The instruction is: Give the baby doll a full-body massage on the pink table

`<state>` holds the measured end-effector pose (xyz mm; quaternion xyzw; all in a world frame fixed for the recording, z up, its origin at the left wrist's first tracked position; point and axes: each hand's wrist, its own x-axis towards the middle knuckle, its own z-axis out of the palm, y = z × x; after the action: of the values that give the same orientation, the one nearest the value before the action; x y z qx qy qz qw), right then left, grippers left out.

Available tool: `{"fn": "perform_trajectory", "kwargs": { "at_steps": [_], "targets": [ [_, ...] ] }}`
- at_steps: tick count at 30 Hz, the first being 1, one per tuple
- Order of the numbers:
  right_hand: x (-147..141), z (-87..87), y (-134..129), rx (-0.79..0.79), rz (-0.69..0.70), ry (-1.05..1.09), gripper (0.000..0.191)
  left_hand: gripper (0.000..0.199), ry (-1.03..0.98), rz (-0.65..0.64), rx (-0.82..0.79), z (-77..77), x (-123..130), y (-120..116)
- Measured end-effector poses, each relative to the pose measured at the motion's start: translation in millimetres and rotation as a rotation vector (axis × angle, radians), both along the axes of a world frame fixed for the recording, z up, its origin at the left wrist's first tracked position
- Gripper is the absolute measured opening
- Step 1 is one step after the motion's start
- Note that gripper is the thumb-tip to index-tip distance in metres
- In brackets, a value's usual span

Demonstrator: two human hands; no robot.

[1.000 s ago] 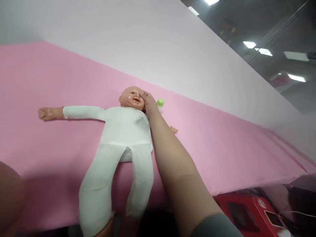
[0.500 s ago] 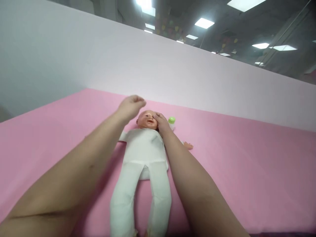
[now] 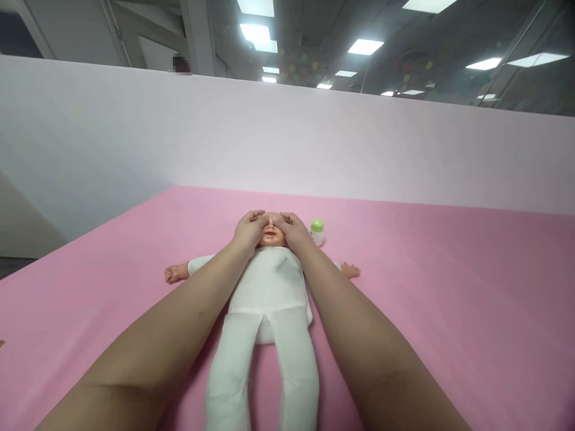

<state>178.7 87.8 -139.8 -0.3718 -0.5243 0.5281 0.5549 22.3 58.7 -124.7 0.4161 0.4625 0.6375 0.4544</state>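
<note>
A baby doll (image 3: 269,284) in a white top and white trousers lies on its back on a pink surface (image 3: 449,299), arms spread to both sides. My left hand (image 3: 250,231) is against the left side of the doll's head, its thumb over the eye area. On the other side, my right hand (image 3: 291,228) holds the head the same way, thumb near the other eye. The doll's nose, mouth and chin (image 3: 272,235) show between my thumbs. Its eyes and ears are hidden by my hands.
A small clear bottle with a green cap (image 3: 317,232) stands just right of my right hand. A white wall panel (image 3: 359,149) rises behind the pink surface. Ceiling lights and part of a blurred head (image 3: 181,63) show beyond it.
My left hand has come down from above the doll's head onto its side. My right hand stays on the head. The view has shifted, showing the doll's left-side arm and hand in full.
</note>
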Motion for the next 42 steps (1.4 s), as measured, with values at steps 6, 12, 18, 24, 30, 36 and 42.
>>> {"fn": "perform_trajectory", "kwargs": {
  "at_steps": [6,12,18,24,30,36,42],
  "targets": [
    [-1.1,-4.5,2.6,-0.013,-0.024,0.039,0.035,0.041,-0.01,0.018,0.076,-19.3,0.2,9.8],
    [0.7,-5.3,-4.2,-0.003,0.029,0.089,0.044,0.041,-0.076,0.026,0.137,-23.6,3.8,2.0],
    [3.9,2.0,-14.2,0.038,0.006,0.015,0.051,0.043,-0.067,0.009,0.139,-18.0,5.4,-8.2],
    [3.5,11.2,-19.6,0.019,-0.058,-0.159,0.055,0.061,0.038,-0.015,0.126,-11.7,2.9,-16.1],
    [0.1,11.0,-16.8,0.039,-0.067,-0.109,0.046,0.054,0.006,0.013,0.071,-10.3,5.7,-10.3],
    [0.5,1.0,-4.6,0.027,0.006,-0.009,0.046,0.041,-0.054,0.036,0.051,-18.8,1.7,-0.5],
    [5.2,-1.1,-3.9,-0.007,0.054,0.041,0.053,0.04,-0.048,0.042,0.063,-22.2,-2.0,3.1]
  ]
}}
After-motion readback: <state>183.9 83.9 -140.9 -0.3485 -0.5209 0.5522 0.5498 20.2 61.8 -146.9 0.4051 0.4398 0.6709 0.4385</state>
